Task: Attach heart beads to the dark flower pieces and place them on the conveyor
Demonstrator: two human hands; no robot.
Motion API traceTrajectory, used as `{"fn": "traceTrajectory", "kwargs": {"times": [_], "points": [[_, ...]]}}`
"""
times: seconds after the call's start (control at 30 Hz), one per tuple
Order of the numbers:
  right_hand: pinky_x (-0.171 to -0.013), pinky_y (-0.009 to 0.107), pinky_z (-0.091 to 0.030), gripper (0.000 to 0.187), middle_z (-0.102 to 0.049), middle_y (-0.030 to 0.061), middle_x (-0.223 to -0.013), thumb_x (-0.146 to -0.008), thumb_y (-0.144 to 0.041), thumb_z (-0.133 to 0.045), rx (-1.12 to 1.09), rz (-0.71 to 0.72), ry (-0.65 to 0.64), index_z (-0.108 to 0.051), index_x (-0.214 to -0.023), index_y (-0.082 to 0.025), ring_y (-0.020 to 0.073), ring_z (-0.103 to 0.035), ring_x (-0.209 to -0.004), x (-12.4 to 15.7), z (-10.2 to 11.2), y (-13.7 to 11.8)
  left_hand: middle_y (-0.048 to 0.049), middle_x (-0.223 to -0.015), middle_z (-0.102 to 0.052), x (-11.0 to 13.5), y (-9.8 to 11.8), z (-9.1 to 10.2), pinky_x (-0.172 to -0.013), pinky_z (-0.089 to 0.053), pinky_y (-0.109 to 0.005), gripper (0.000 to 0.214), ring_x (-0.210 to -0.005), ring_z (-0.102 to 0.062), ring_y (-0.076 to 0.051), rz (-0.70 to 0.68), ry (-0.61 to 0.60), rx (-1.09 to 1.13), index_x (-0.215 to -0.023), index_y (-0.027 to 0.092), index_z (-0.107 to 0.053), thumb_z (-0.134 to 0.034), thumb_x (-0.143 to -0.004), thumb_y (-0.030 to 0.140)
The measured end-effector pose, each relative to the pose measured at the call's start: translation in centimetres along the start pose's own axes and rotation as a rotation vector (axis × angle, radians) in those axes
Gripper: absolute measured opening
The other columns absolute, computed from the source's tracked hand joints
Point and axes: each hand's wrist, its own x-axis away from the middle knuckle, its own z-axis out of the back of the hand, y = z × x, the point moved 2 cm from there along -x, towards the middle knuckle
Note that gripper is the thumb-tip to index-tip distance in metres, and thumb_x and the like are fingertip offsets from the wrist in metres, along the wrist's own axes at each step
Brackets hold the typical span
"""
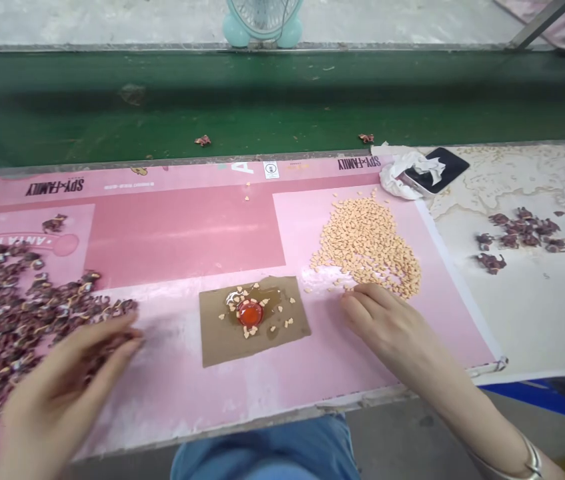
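My left hand (62, 387) is at the right edge of a heap of small dark purple figures (7, 313). Its thumb and fingers curl around a dark purple figure, which they partly hide. My right hand (382, 320) rests at the lower edge of a spread of small tan pieces (362, 240), fingers pinched together; whatever is between the fingertips is hidden. Between my hands lies a brown card (217, 340) with a wet, shiny puddle of clear liquid. A round red cap-like piece (251, 314) sits in the puddle, and several tan pieces are scattered around it.
A pink printed sheet (187, 233) covers the table. On the right are a black tray (449, 170) with crumpled white tissue (407, 172) and a small group of purple figures (527, 230). Behind runs a green belt (282, 107); a light-blue fan (262, 23) stands beyond.
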Motion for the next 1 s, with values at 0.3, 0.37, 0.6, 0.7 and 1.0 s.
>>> {"fn": "traceTrajectory", "kwargs": {"times": [0.3,0.37,0.6,0.7,1.0], "points": [[-0.07,0.026,-0.056,0.03,-0.075,-0.0018,-0.085,-0.093,-0.004,-0.063,-0.654,-0.306,0.356,-0.046,-0.081,-0.026,0.0148,-0.069,-0.082,-1.4,-1.0,-5.3,-0.0003,-0.09,-0.074,4.7,7.5,-8.5,-0.07,-0.059,-0.011,0.021,-0.078,-0.074,-0.009,-0.298,-0.145,0.248,-0.102,0.023,-0.077,-0.065,-0.096,0.007],[-0.073,0.03,-0.057,0.031,-0.075,-0.0009,-0.084,-0.089,-0.004,-0.067,-0.701,-0.506,0.462,-0.047,-0.08,-0.026,0.0167,-0.07,-0.081,0.0,-1.7,-4.9,-0.001,-0.096,-0.073,5.4,6.7,-8.6,-0.076,-0.059,-0.012,0.023,-0.084,-0.073,-0.01,-0.287,-0.073,0.228,-0.105,0.022,-0.075,-0.064,-0.095,0.004],[-0.078,0.03,-0.057,0.02,-0.072,0.001,-0.086,-0.088,-0.007,-0.071,-0.709,-0.777,0.484,-0.06,-0.087,-0.025,0.017,-0.072,-0.084,5.7,-1.4,-2.6,0.0,-0.101,-0.073,5.8,5.5,-8.0,-0.078,-0.06,-0.017,0.032,-0.088,-0.07,-0.01,-0.277,-0.083,0.25,-0.109,0.023,-0.075,-0.065,-0.093,-0.002],[-0.07,0.025,-0.058,0.018,-0.071,-0.0005,-0.084,-0.092,-0.009,-0.066,-0.994,-0.63,0.215,-0.06,-0.09,-0.026,0.0149,-0.072,-0.076,6.7,0.9,-3.2,0.0003,-0.102,-0.074,5.4,5.6,-7.6,-0.076,-0.061,-0.023,0.034,-0.089,-0.07,-0.013,-0.229,-0.038,0.276,-0.108,0.025,-0.077,-0.067,-0.091,-0.003],[-0.072,0.028,-0.06,0.018,-0.077,0.0044,-0.091,-0.096,-0.011,-0.054,-0.832,-0.577,-0.414,-0.066,-0.101,-0.023,0.0201,-0.076,-0.082,13.4,-4.0,-11.2,0.0024,-0.099,-0.076,5.2,6.2,-7.2,-0.073,-0.057,-0.031,0.044,-0.086,-0.069,-0.015,-0.289,-0.051,0.303,-0.113,0.031,-0.078,-0.069,-0.089,-0.005]]}}
